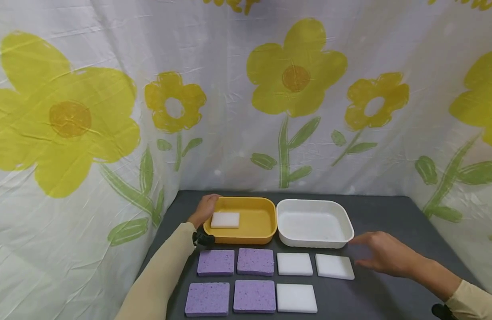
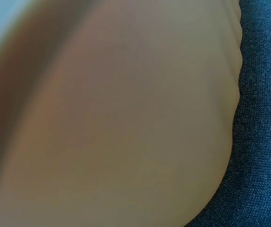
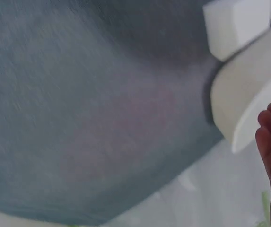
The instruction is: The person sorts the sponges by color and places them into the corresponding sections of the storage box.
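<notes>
My left hand (image 1: 206, 210) grips the left rim of a yellow tray (image 1: 255, 222); its fingertips are partly hidden. One white sponge block (image 1: 225, 220) lies flat inside that tray, at the left. In the left wrist view the yellow tray (image 2: 140, 118) fills most of the picture, blurred. Beside it stands a white tray (image 1: 315, 222) with nothing in it. At this tray's front right corner is my right hand (image 1: 383, 253), fingers extended and thumb apart, holding nothing. In the right wrist view its fingers (image 3: 270, 146) lie close to the white tray's rim (image 3: 249, 118).
In front of the trays, several purple sponges (image 1: 215, 262) lie at the left in two rows. Three white blocks (image 1: 294, 264) lie to their right. A dark grey tabletop (image 1: 374, 213) carries everything. A flower-printed curtain (image 1: 230, 155) hangs behind and at both sides.
</notes>
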Action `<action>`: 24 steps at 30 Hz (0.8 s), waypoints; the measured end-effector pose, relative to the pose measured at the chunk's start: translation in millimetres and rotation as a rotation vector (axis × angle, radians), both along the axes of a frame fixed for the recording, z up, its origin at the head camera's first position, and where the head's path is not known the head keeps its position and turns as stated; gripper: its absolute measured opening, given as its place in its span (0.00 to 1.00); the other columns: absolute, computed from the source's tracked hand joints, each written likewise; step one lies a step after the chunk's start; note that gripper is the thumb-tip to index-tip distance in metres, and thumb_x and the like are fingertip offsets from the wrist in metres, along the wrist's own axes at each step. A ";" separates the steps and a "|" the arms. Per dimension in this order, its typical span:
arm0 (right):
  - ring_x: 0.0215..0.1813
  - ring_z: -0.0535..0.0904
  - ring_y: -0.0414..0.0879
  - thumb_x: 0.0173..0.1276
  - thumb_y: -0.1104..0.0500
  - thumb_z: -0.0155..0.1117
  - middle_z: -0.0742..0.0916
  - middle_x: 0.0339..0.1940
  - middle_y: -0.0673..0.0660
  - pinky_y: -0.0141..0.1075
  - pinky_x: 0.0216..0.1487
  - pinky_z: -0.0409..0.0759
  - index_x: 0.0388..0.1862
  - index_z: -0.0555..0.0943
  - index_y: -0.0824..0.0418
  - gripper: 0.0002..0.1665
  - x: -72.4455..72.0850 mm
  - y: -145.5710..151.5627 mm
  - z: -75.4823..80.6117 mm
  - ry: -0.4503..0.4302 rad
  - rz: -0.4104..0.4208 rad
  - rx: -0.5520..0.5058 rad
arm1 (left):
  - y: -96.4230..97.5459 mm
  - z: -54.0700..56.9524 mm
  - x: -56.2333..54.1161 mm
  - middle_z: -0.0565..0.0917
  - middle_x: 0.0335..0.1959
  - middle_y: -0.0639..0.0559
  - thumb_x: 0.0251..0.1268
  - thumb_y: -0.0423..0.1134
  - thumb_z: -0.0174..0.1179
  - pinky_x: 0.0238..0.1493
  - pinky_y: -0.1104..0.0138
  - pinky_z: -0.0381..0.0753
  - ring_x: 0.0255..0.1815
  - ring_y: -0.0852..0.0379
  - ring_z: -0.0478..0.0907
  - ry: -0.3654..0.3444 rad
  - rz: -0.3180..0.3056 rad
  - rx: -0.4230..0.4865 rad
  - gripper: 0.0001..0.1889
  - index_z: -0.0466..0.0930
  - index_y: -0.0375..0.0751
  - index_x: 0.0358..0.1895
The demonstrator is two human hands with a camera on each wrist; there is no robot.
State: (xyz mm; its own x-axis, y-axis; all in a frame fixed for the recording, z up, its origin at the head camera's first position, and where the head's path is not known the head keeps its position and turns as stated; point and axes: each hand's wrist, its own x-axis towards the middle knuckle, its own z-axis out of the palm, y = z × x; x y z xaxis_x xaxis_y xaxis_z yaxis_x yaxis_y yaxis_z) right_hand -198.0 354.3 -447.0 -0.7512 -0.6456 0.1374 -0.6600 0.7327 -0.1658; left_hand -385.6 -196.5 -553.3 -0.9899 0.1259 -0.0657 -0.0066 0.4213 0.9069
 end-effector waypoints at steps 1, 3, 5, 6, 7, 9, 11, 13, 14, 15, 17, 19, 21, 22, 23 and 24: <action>0.49 0.92 0.53 0.56 0.52 0.90 0.95 0.49 0.55 0.48 0.45 0.91 0.54 0.91 0.63 0.29 1.7 0.3 -5.3 0.004 0.004 0.002 | -0.4 -0.4 -0.2 0.73 0.79 0.32 0.94 0.44 0.34 0.83 0.37 0.64 0.81 0.31 0.68 0.001 -0.003 0.001 0.27 0.76 0.31 0.76; 0.49 0.92 0.53 0.55 0.52 0.90 0.95 0.49 0.55 0.49 0.46 0.91 0.54 0.91 0.65 0.31 5.4 -0.2 -14.8 -0.005 -0.005 0.008 | -0.9 -2.2 -0.4 0.73 0.79 0.32 0.94 0.44 0.34 0.83 0.37 0.65 0.81 0.32 0.68 0.000 -0.005 0.009 0.27 0.76 0.31 0.76; 0.50 0.92 0.54 0.54 0.51 0.90 0.95 0.50 0.55 0.50 0.47 0.91 0.55 0.91 0.65 0.33 8.5 -1.3 -23.9 -0.015 -0.028 0.010 | -1.0 -2.1 0.1 0.74 0.78 0.32 0.94 0.44 0.35 0.82 0.37 0.66 0.80 0.32 0.70 -0.001 -0.006 0.014 0.27 0.76 0.31 0.76; 0.50 0.92 0.54 0.54 0.50 0.91 0.95 0.51 0.55 0.50 0.47 0.91 0.55 0.90 0.64 0.33 9.8 -2.0 -28.5 -0.010 -0.038 0.009 | -1.0 -2.5 -0.3 0.75 0.78 0.32 0.94 0.44 0.35 0.81 0.38 0.67 0.80 0.32 0.70 -0.001 -0.006 0.015 0.27 0.76 0.31 0.76; 0.51 0.92 0.53 0.54 0.49 0.91 0.94 0.51 0.55 0.50 0.48 0.91 0.56 0.90 0.64 0.34 10.5 -2.5 -32.7 -0.013 -0.048 0.009 | -0.9 -2.7 -0.6 0.75 0.77 0.32 0.94 0.44 0.35 0.81 0.38 0.67 0.79 0.32 0.71 -0.002 -0.006 0.018 0.27 0.76 0.31 0.75; 0.51 0.92 0.51 0.53 0.49 0.91 0.94 0.51 0.55 0.49 0.48 0.91 0.56 0.90 0.63 0.34 11.0 -3.4 -41.2 -0.003 -0.048 -0.005 | -1.4 -2.9 -1.2 0.74 0.78 0.32 0.94 0.44 0.35 0.82 0.38 0.67 0.80 0.32 0.70 0.002 -0.008 0.018 0.27 0.76 0.31 0.75; 0.50 0.92 0.48 0.51 0.48 0.92 0.94 0.51 0.54 0.47 0.48 0.91 0.55 0.90 0.63 0.36 10.6 -3.6 -49.1 0.011 -0.038 -0.022 | -1.9 -2.8 -1.8 0.73 0.80 0.32 0.94 0.44 0.36 0.83 0.37 0.65 0.82 0.31 0.67 0.002 -0.010 0.022 0.27 0.76 0.31 0.76; 0.48 0.91 0.46 0.50 0.47 0.92 0.94 0.50 0.54 0.46 0.47 0.90 0.54 0.90 0.64 0.36 10.6 -3.9 -55.3 0.022 -0.020 -0.034 | -2.0 -2.5 -1.8 0.71 0.81 0.32 0.94 0.43 0.35 0.83 0.37 0.63 0.83 0.31 0.66 0.001 -0.013 0.024 0.27 0.75 0.31 0.76; 0.48 0.91 0.45 0.49 0.47 0.93 0.94 0.49 0.53 0.45 0.46 0.90 0.54 0.90 0.64 0.37 10.7 -4.1 -57.9 0.026 -0.014 -0.038 | -1.9 -2.1 -1.5 0.71 0.81 0.32 0.94 0.43 0.35 0.83 0.37 0.63 0.83 0.31 0.65 0.002 -0.014 0.022 0.27 0.75 0.31 0.77; 0.47 0.90 0.44 0.49 0.47 0.93 0.94 0.48 0.53 0.45 0.45 0.90 0.54 0.90 0.64 0.37 10.6 -3.8 -60.1 0.021 -0.010 -0.042 | -1.8 -1.7 -1.1 0.71 0.81 0.32 0.94 0.43 0.35 0.84 0.37 0.63 0.84 0.31 0.65 0.001 -0.015 0.022 0.27 0.74 0.31 0.77; 0.47 0.90 0.44 0.49 0.47 0.93 0.94 0.48 0.53 0.45 0.45 0.89 0.54 0.90 0.64 0.36 10.7 -3.9 -63.8 0.009 -0.014 -0.043 | -1.6 -1.5 -0.6 0.70 0.81 0.31 0.94 0.43 0.35 0.84 0.37 0.63 0.84 0.31 0.65 0.003 -0.014 0.022 0.27 0.74 0.30 0.77; 0.46 0.90 0.44 0.49 0.48 0.93 0.94 0.47 0.52 0.45 0.45 0.89 0.53 0.90 0.63 0.35 10.8 -4.2 -67.1 0.015 -0.015 -0.045 | -1.3 -0.6 0.4 0.70 0.81 0.31 0.94 0.42 0.35 0.84 0.37 0.63 0.84 0.31 0.65 0.005 -0.011 0.024 0.27 0.74 0.30 0.77; 0.45 0.90 0.44 0.48 0.50 0.93 0.94 0.46 0.52 0.45 0.44 0.89 0.51 0.90 0.62 0.33 10.9 -4.3 -70.4 0.030 -0.018 -0.054 | -0.8 0.1 1.5 0.71 0.81 0.31 0.94 0.42 0.34 0.84 0.37 0.63 0.83 0.31 0.65 0.004 -0.009 0.025 0.27 0.74 0.30 0.77; 0.45 0.90 0.44 0.47 0.51 0.93 0.94 0.45 0.51 0.44 0.44 0.89 0.51 0.91 0.61 0.33 11.1 -4.7 -72.1 0.043 -0.020 -0.061 | -0.5 0.4 2.0 0.71 0.81 0.31 0.94 0.42 0.35 0.83 0.37 0.63 0.83 0.31 0.66 0.003 -0.007 0.026 0.27 0.74 0.30 0.77; 0.45 0.90 0.43 0.47 0.51 0.93 0.94 0.45 0.51 0.44 0.43 0.89 0.50 0.91 0.61 0.32 11.4 -4.9 -73.5 0.050 -0.024 -0.068 | -0.2 0.5 2.3 0.72 0.80 0.31 0.94 0.42 0.35 0.83 0.37 0.64 0.82 0.31 0.66 0.003 -0.006 0.024 0.27 0.75 0.30 0.76; 0.44 0.90 0.43 0.47 0.52 0.93 0.94 0.44 0.50 0.44 0.43 0.89 0.49 0.91 0.60 0.31 11.3 -4.6 -74.7 0.054 -0.027 -0.075 | 0.1 0.7 2.8 0.72 0.80 0.31 0.94 0.42 0.35 0.83 0.37 0.64 0.82 0.31 0.67 0.002 -0.005 0.022 0.27 0.75 0.30 0.76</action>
